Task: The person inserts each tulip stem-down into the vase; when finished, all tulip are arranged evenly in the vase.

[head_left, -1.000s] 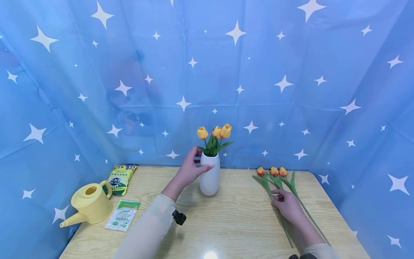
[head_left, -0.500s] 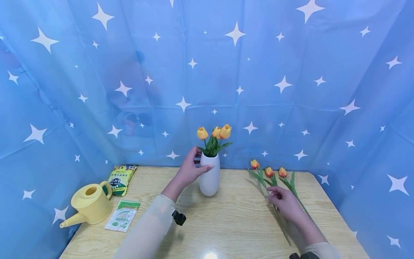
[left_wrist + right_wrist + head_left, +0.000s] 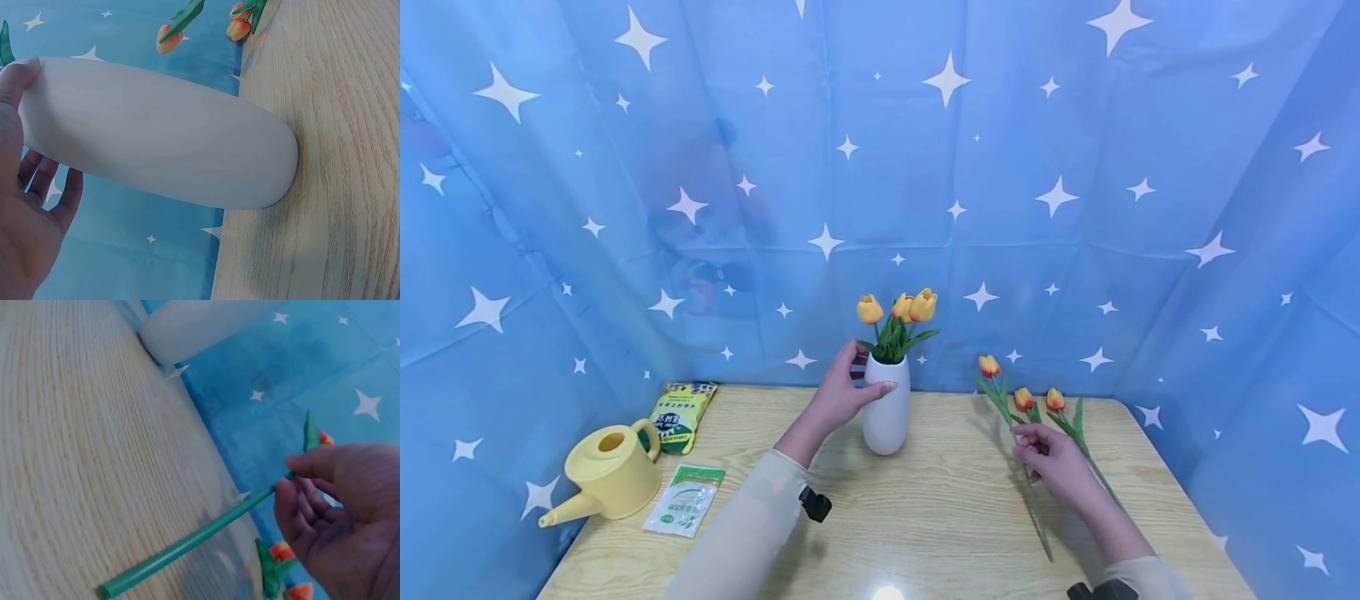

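A white vase (image 3: 886, 417) stands upright on the wooden table with several yellow tulips (image 3: 922, 305) in it. My left hand (image 3: 842, 387) grips the vase near its mouth, thumb in front and fingers behind. In the left wrist view the vase's smooth side (image 3: 156, 134) fills the middle. My right hand (image 3: 1054, 462) pinches the green stem (image 3: 187, 544) of an orange-yellow tulip (image 3: 988, 366) between thumb and fingers. Its flower points toward the back and its stem end toward the front. Two more tulips (image 3: 1056, 399) lie beside the right hand, their stems partly hidden by it.
A yellow watering can (image 3: 613, 471) stands at the table's left, with a yellow-green packet (image 3: 683, 417) behind it and a white-green packet (image 3: 685, 500) beside it. A blue star-patterned curtain (image 3: 880, 167) hangs along the table's back edge (image 3: 955, 393).
My right hand has drawn one tulip up and leftward, away from the other two, its flower rising against the curtain. My left hand has kept its grip on the vase.
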A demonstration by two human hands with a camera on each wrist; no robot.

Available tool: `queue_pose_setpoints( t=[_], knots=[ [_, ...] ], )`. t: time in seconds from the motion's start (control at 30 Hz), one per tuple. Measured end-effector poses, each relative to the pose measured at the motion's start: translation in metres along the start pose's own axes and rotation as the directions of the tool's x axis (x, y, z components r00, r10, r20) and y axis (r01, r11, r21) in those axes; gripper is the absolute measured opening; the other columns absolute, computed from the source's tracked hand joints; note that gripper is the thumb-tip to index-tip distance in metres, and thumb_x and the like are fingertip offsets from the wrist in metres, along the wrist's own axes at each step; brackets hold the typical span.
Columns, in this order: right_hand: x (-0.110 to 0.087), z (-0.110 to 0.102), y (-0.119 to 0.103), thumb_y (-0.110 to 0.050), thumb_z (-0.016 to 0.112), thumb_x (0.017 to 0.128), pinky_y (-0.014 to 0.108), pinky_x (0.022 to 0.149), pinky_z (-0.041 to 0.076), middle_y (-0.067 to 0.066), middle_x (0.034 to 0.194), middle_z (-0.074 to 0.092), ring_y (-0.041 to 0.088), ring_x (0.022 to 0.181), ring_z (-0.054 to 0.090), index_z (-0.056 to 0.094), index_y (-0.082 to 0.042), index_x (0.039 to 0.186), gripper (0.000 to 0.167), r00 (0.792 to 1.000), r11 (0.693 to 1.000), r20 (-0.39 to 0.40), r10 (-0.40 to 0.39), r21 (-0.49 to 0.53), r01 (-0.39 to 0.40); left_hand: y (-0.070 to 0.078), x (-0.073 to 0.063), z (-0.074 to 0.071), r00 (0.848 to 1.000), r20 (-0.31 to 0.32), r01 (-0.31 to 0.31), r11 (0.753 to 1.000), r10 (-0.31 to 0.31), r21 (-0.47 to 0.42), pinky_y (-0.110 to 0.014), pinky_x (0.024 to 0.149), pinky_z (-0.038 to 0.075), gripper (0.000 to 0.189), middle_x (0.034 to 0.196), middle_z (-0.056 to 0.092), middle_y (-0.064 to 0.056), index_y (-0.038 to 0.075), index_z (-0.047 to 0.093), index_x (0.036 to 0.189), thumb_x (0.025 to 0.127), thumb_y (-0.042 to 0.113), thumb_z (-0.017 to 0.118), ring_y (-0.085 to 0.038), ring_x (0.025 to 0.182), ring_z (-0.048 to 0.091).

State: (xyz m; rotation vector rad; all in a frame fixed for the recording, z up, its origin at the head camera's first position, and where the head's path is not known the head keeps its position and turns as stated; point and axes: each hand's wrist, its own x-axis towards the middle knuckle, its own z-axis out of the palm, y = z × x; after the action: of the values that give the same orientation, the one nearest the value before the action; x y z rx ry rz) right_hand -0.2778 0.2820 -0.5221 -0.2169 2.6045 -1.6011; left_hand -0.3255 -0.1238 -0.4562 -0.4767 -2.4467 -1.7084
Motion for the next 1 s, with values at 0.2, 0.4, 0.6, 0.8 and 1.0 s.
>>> queue_pose_setpoints(
  t=[0.2,0.4,0.6,0.8,1.0],
  knots=[
    [0.003,0.003,-0.004,-0.007,0.068,0.11,0.036,0.066,0.064,0.015,0.113,0.065,0.023,0.093,0.064,0.059,0.008,0.147,0.041,1.0,0.999,-0.012,0.008,0.034,-0.007,-0.001,0.001,0.0,1.0,-0.001,-0.001,1.0,0.001,-0.003,-0.058,0.11,0.056,0.059,0.141,0.059,-0.002,0.023,0.054,0.136,0.095,0.046,0.09,-0.031,0.134,0.061],
    [0.002,0.007,-0.008,-0.007,0.069,0.109,0.038,0.069,0.066,0.016,0.111,0.067,0.026,0.094,0.068,0.058,0.011,0.138,0.036,1.0,0.995,-0.014,0.024,0.101,-0.022,-0.001,0.001,0.001,1.0,0.0,0.006,1.0,-0.006,0.003,-0.058,0.11,0.056,0.059,0.141,0.059,-0.002,0.023,0.054,0.136,0.095,0.045,0.09,-0.031,0.134,0.061],
    [0.004,0.012,-0.012,-0.003,0.07,0.107,0.041,0.074,0.069,0.017,0.111,0.067,0.024,0.091,0.073,0.055,0.014,0.134,0.036,1.0,0.983,-0.007,0.013,0.182,-0.011,-0.001,0.0,0.001,1.0,0.0,0.002,1.0,-0.002,-0.005,-0.058,0.11,0.056,0.059,0.141,0.059,-0.003,0.023,0.054,0.136,0.095,0.044,0.09,-0.031,0.133,0.061],
    [0.007,0.015,-0.016,-0.005,0.07,0.108,0.043,0.079,0.069,0.023,0.115,0.069,0.023,0.095,0.079,0.048,0.009,0.133,0.036,1.0,0.968,0.014,-0.022,0.251,0.018,-0.003,0.001,0.001,1.0,0.0,-0.009,1.0,0.009,-0.004,-0.057,0.11,0.056,0.058,0.141,0.059,-0.003,0.022,0.054,0.135,0.095,0.043,0.09,-0.03,0.133,0.061],
    [0.01,0.019,-0.022,-0.003,0.068,0.109,0.041,0.088,0.068,0.019,0.116,0.068,0.022,0.104,0.079,0.043,0.008,0.13,0.035,1.0,0.939,0.015,-0.024,0.343,0.018,-0.002,0.001,0.001,1.0,-0.002,-0.017,1.0,0.017,-0.006,-0.057,0.109,0.057,0.057,0.14,0.059,-0.003,0.021,0.054,0.133,0.095,0.042,0.09,-0.031,0.132,0.062]
  ],
)
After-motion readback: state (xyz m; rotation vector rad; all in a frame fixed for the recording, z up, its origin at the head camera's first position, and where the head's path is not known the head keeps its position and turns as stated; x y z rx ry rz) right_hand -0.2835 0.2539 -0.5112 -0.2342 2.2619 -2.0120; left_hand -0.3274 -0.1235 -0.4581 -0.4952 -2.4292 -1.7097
